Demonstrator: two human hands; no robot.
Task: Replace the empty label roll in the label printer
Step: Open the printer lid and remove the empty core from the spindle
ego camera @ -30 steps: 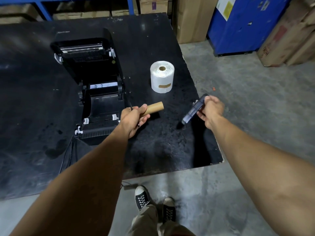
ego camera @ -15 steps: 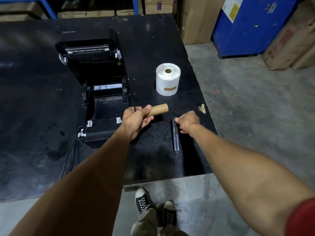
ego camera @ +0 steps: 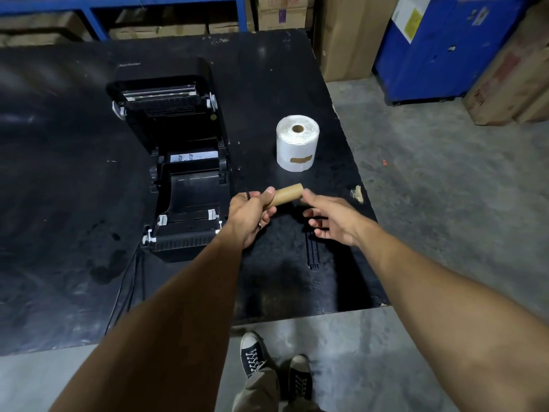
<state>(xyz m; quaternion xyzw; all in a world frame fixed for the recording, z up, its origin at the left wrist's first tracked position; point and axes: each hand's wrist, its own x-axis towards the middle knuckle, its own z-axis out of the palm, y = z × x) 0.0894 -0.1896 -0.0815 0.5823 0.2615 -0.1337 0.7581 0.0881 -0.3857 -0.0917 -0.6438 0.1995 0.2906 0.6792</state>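
Right of the printer (ego camera: 178, 179), your left hand (ego camera: 252, 217) clamps the light, stiff cardboard core (ego camera: 287, 195); right hand (ego camera: 329, 221) spread; take the full roll (ego camera: 297, 144) round its firm sides.

Black table (ego camera: 74, 188) carries printer (ego camera: 178, 173), label roll (ego camera: 297, 144), spindle (ego camera: 313, 252).
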